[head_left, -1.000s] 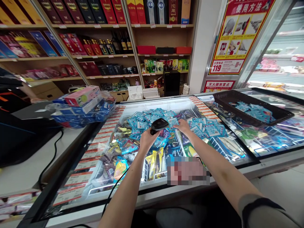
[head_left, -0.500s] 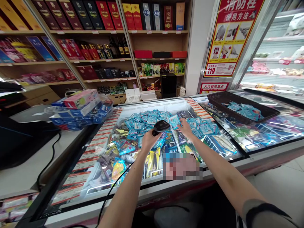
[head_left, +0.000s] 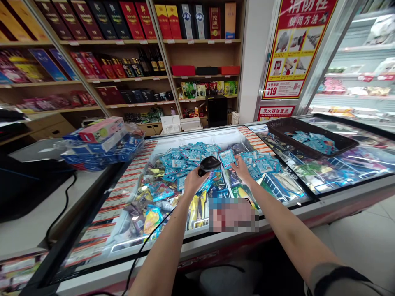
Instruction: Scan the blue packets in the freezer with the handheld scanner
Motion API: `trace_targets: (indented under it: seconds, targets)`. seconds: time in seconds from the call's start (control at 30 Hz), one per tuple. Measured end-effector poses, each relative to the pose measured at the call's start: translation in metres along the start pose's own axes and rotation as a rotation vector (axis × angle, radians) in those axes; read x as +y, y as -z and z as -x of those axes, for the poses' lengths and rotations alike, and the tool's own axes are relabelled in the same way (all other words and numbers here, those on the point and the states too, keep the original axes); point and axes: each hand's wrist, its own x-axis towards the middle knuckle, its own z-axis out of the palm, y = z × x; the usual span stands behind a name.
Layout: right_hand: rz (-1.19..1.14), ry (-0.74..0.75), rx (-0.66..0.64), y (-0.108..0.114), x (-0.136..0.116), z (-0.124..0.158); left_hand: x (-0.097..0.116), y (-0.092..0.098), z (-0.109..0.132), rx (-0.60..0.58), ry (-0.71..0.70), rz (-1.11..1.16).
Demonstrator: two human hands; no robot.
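Our left hand (head_left: pixel 193 182) wraps its fingers round the black corded handheld scanner (head_left: pixel 209 164), while our right hand (head_left: pixel 241 169) pinches, above the open chest freezer (head_left: pixel 197 134), the small light-blue plastic packet (head_left: pixel 226 158), which we judge light, limp and slick, best gripped by its edge.

Freezer (head_left: pixel 197 134) open above, packets (head_left: pixel 185 155) crowded, wire divider (head_left: pixel 227 187) between

Pixelated patch (head_left: pixel 233 214) at freezer's (head_left: pixel 203 243) front edge hides the goods beneath. Left hand (head_left: pixel 193 182) covers scanner (head_left: pixel 209 163) grip; cable (head_left: pixel 140 250) runs off bottom edge. Print on blue packet (head_left: pixel 227 158), pinched by right hand (head_left: pixel 241 169), too small to read.
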Motion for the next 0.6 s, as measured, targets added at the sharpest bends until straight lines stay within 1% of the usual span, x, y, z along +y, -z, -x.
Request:
trace_targets:
  seconds: [0.1, 0.23, 0.33, 0.4, 0.53, 0.6]
  targets:
    - [-0.014, 0.022, -0.024, 0.0017, -0.0030, 0.0022, 0.0013, -0.0004, -0.0005, -0.005, -0.002, -0.006]
    - [-0.083, 0.005, -0.055, 0.0035, -0.0049, 0.0049, 0.0018, -0.0011, -0.0008, -0.009, 0.004, 0.009]
    - [-0.133, 0.028, -0.076, 0.0037, -0.0047, 0.0055, 0.0010, -0.0015, -0.0011, -0.011, 0.006, 0.010]
    - [-0.141, 0.033, -0.080, 0.0033, -0.0047, 0.0056, 0.0006, -0.0017, -0.0014, -0.012, 0.001, 0.005]
    - [-0.125, -0.007, -0.075, 0.0025, -0.0052, 0.0059, 0.0008, -0.0015, -0.0020, -0.019, 0.001, -0.005]
    - [-0.137, 0.007, -0.075, 0.0024, -0.0046, 0.0058, 0.0012, -0.0014, -0.0023, -0.024, 0.008, -0.011]
